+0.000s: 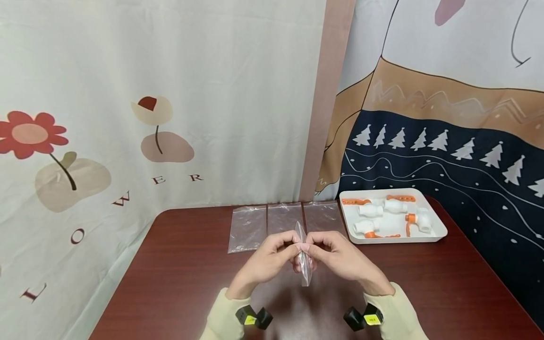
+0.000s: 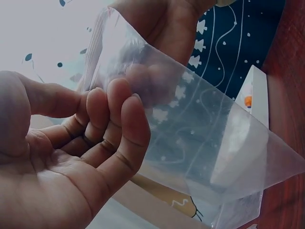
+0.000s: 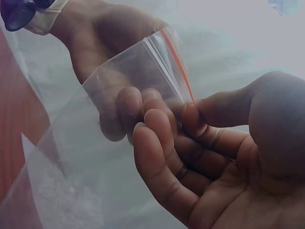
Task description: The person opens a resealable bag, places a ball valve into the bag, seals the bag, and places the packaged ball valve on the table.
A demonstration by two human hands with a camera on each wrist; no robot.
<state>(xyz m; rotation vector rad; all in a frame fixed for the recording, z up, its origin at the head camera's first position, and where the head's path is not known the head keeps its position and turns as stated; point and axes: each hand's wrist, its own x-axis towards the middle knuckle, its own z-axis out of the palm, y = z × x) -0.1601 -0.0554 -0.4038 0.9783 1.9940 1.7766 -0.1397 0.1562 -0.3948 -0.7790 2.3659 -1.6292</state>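
Far left: pale curtain [image 1: 238, 94] with flower prints. Brown table [image 1: 170, 264] across the bottom. Center, at the table's back edge: three flat clear bags [image 1: 248, 229] in a row. Lower center: left hand [image 1: 274, 257], thumb and index together, clamped on the top edge of a zip bag [image 1: 305, 276], seen edge-on from the head view. Right hand [image 1: 337, 257] just beside, same pinch, same edge; orange line [image 3: 177, 64] along the zip. Right of frame: white tray [image 1: 397, 240] holding white fittings [image 1: 370, 210] and orange strips [image 1: 401, 198]. Far right: navy tree-print cloth [image 1: 467, 179].
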